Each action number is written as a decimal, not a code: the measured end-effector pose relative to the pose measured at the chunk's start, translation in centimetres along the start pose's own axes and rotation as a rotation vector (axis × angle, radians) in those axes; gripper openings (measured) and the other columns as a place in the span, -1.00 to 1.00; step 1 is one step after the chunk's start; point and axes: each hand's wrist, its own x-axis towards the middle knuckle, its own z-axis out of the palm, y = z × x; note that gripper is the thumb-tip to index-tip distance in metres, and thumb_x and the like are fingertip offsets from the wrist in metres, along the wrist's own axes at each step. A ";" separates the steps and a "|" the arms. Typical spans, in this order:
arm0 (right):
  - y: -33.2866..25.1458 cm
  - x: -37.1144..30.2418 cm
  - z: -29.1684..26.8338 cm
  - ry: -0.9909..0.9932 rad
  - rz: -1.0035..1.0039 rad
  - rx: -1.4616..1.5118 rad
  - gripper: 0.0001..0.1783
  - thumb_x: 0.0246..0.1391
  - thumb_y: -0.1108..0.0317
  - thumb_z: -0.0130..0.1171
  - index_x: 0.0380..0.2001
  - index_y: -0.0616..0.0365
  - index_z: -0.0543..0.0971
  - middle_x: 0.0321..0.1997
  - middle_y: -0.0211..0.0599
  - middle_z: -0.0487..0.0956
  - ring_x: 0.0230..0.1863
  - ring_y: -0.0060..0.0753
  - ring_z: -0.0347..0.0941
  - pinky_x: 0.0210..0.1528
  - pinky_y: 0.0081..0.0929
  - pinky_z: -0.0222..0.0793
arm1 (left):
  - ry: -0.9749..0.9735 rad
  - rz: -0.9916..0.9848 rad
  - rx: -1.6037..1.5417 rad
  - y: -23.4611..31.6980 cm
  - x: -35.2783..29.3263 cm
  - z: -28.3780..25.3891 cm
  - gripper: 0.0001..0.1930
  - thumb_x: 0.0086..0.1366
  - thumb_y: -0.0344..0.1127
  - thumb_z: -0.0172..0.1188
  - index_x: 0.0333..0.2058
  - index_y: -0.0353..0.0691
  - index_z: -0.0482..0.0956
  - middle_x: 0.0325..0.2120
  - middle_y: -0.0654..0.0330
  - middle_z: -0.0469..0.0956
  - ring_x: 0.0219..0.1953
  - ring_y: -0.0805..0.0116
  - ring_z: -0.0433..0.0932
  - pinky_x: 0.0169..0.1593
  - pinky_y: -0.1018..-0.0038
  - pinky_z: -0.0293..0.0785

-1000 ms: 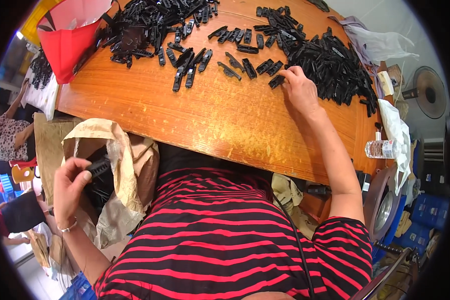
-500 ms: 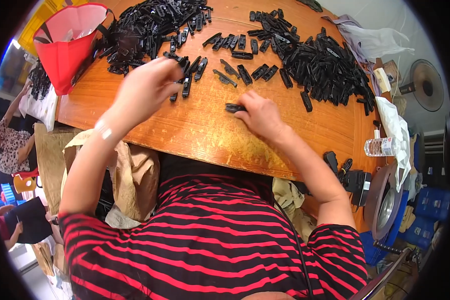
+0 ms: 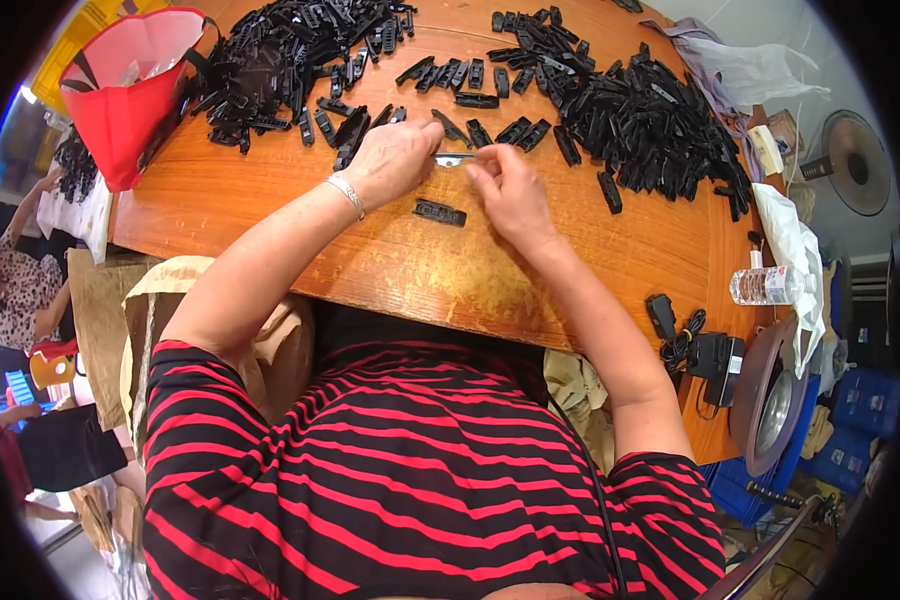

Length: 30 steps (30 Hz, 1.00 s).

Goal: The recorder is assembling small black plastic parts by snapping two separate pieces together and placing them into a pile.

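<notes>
My left hand [image 3: 395, 162] and my right hand [image 3: 513, 195] meet over the middle of the wooden table [image 3: 370, 262]. Between their fingertips is a thin strip-shaped part [image 3: 454, 159], dark on top and pale below; each hand pinches one end. Just nearer to me, a black slotted plastic part [image 3: 439, 212] lies on the wood by itself. Beyond my fingers a second narrow strip [image 3: 451, 128] rests beside several similar black parts [image 3: 515, 131]. More black parts [image 3: 350, 135] lie by my left knuckles, partly hidden by that hand.
Large heaps of black plastic parts stand at the far left [image 3: 280, 60] and the right [image 3: 660, 135]. A red bag [image 3: 125, 120] sits at the left edge. On the right are a plastic bottle [image 3: 760, 286], a black power adapter [image 3: 710, 355] and a fan [image 3: 855, 165].
My left hand has come right and down to meet my right hand. The black part my right hand held now lies on the table. One strip has been picked up.
</notes>
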 end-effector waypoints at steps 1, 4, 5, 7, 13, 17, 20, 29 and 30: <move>0.9 0.3 0.2 -0.002 0.003 0.004 -0.75 0.20 0.27 0.14 -0.20 0.25 0.49 -0.36 -0.26 0.59 -0.47 -0.48 0.50 -0.40 -0.49 0.45 | -0.005 -0.002 0.001 0.4 -0.1 -0.2 -0.81 0.08 -0.40 0.25 -0.40 -0.23 0.40 -0.40 0.12 0.50 -0.27 0.08 0.53 -0.24 0.27 0.48; -1.4 0.6 -0.2 -0.127 0.418 0.597 -0.78 0.24 0.27 0.11 -0.26 0.24 0.48 -0.51 -0.40 0.51 -0.72 -0.70 0.33 -0.72 -0.67 0.24 | 0.124 0.041 -0.151 1.2 -1.4 -1.3 -0.85 0.08 -0.44 0.19 -0.44 -0.24 0.37 -0.48 0.06 0.49 -0.35 0.03 0.55 -0.32 0.26 0.47; -1.5 0.6 -0.4 -0.132 0.417 0.596 -0.78 0.24 0.27 0.11 -0.26 0.24 0.48 -0.51 -0.40 0.51 -0.72 -0.70 0.33 -0.72 -0.67 0.24 | 0.125 0.037 -0.151 1.5 -1.7 -1.6 -0.85 0.08 -0.44 0.19 -0.44 -0.24 0.37 -0.48 0.06 0.49 -0.35 0.03 0.55 -0.32 0.26 0.47; -1.2 0.6 -1.1 -0.220 0.515 0.700 -0.80 0.23 0.29 0.12 -0.28 0.22 0.47 -0.57 -0.46 0.46 -0.72 -0.72 0.30 -0.72 -0.66 0.25 | 0.123 0.025 -0.245 1.9 -2.2 -1.9 -0.83 0.05 -0.49 0.20 -0.44 -0.25 0.36 -0.48 0.05 0.48 -0.36 0.02 0.54 -0.33 0.26 0.46; -1.4 -1.7 -0.4 -0.250 0.539 0.758 -0.82 0.18 0.37 0.18 -0.39 0.22 0.43 -0.63 -0.47 0.43 -0.72 -0.71 0.29 -0.72 -0.66 0.23 | -0.111 -0.363 -0.969 1.3 -3.9 -1.0 -0.77 0.14 -0.39 0.34 -0.27 -0.35 0.51 -0.47 0.29 0.50 -0.41 0.48 0.51 -0.34 0.56 0.46; -1.6 -2.4 0.4 -0.247 0.526 0.614 -0.82 0.16 0.38 0.20 -0.39 0.23 0.43 -0.66 -0.46 0.42 -0.73 -0.69 0.29 -0.71 -0.67 0.23 | -0.169 -0.563 -1.086 1.6 -4.1 -0.7 -0.83 0.16 -0.38 0.33 -0.34 -0.34 0.56 -0.51 0.28 0.54 -0.49 0.52 0.52 -0.41 0.60 0.47; -1.0 -2.5 0.9 -0.217 0.436 0.505 -0.81 0.13 0.35 0.22 -0.41 0.25 0.48 -0.63 -0.41 0.47 -0.69 -0.65 0.36 -0.70 -0.63 0.28 | -0.115 -0.581 -1.012 2.1 -4.1 0.0 -0.85 0.17 -0.38 0.33 -0.40 -0.34 0.57 -0.56 0.27 0.55 -0.54 0.54 0.51 -0.45 0.59 0.46; 0.2 -1.7 1.3 -0.198 0.332 0.173 -0.74 -0.02 0.24 0.34 -0.45 0.23 0.57 -0.50 -0.21 0.60 -0.46 -0.32 0.53 -0.33 -0.35 0.45 | -0.116 -0.526 -0.811 1.8 -4.0 1.0 -0.82 0.21 -0.37 0.30 -0.44 -0.31 0.48 -0.65 0.29 0.47 -0.63 0.57 0.39 -0.55 0.58 0.33; -0.1 -1.5 1.1 -0.218 0.311 0.109 -0.75 -0.04 0.25 0.34 -0.46 0.23 0.56 -0.49 -0.19 0.60 -0.44 -0.28 0.53 -0.32 -0.34 0.44 | -0.140 -0.556 -0.835 1.7 -4.0 1.0 -0.82 0.21 -0.37 0.30 -0.45 -0.30 0.48 -0.65 0.29 0.47 -0.63 0.56 0.40 -0.55 0.58 0.33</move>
